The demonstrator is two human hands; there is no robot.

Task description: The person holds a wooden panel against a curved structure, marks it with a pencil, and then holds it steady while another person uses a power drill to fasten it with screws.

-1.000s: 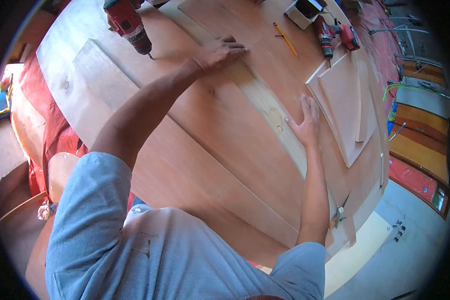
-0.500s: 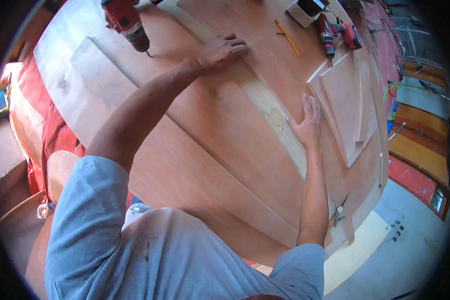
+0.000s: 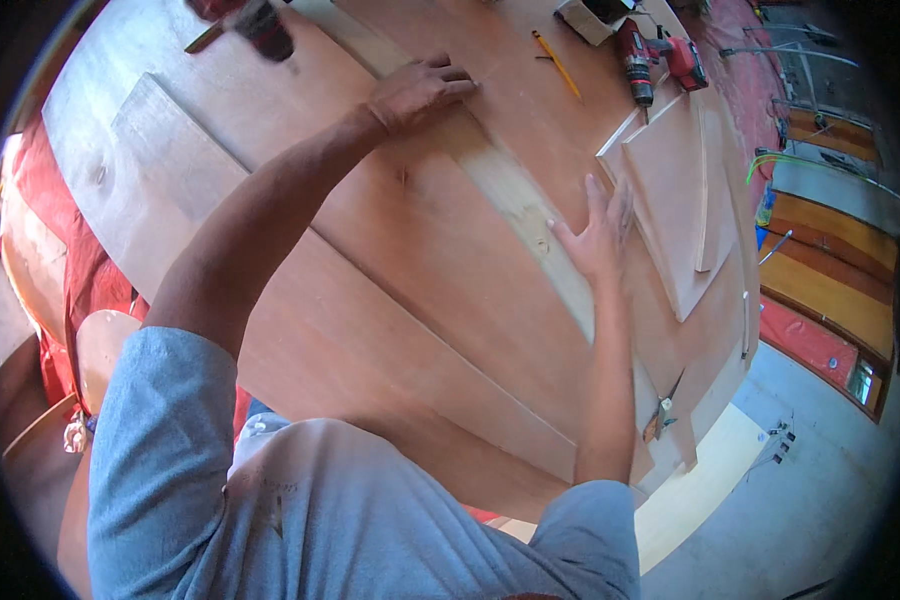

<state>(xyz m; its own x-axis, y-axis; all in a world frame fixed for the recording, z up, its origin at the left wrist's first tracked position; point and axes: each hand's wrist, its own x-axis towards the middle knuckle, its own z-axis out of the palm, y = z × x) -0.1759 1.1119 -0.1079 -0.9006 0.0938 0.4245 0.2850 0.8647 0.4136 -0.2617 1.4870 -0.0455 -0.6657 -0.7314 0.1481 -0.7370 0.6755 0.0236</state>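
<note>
A long pale wooden strip [image 3: 515,200] lies slantwise across broad reddish plywood sheets [image 3: 420,250]. My left hand [image 3: 425,93] is over the strip's upper part, its fingers bent over the right edge and its thumb hidden. Lower down, my right hand [image 3: 598,235] is open beside the strip, fingers up and thumb spread toward the strip's edge; whether it presses on the wood I cannot tell. At the top left is a red and black power drill [image 3: 260,28], smeared by motion and partly cut off.
A second red drill [image 3: 638,65], a yellow pencil [image 3: 558,65] and an open box [image 3: 590,18] are at the upper right. Cut plywood pieces [image 3: 665,200] overlap right of my right hand. Pliers-like tool [image 3: 660,418] lies near my right forearm. Red sheeting [image 3: 55,230] hangs at left.
The whole view has shifted slightly, moving the scene left and up. My right hand's fingers have spread and tilted. The top-left drill has moved up and turned. My left hand stays on the strip.
</note>
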